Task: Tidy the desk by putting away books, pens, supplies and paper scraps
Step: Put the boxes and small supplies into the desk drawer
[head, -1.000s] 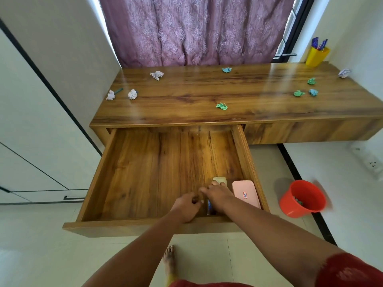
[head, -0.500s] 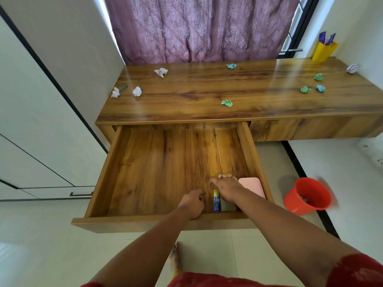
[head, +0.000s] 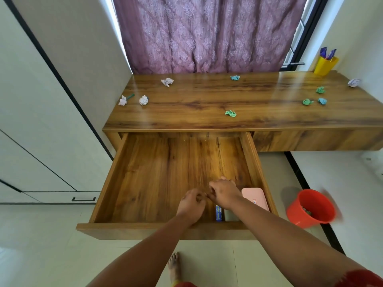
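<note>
- Crumpled paper scraps, white (head: pixel 143 100) and green (head: pixel 230 113), lie scattered over the wooden desk (head: pixel 207 104); judged light and soft, easily pinched anywhere.
- Left hand (head: pixel 191 205) and right hand (head: pixel 224 195) hover, fingers loosely curled, holding nothing, over the open wooden drawer's (head: pixel 157 229) front right corner.
- Beneath them: blue glue stick (head: pixel 218 213), pink case (head: pixel 255 198).
- Red bucket (head: pixel 310 208) stands on the floor, right of the drawer.

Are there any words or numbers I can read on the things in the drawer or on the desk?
None can be read.
Pink case in the drawer: a small red and blue label, too small to read.
Blue stick in the drawer: pale print, too blurred to read.
Yellow cup and red bucket: no writing shows.
</note>
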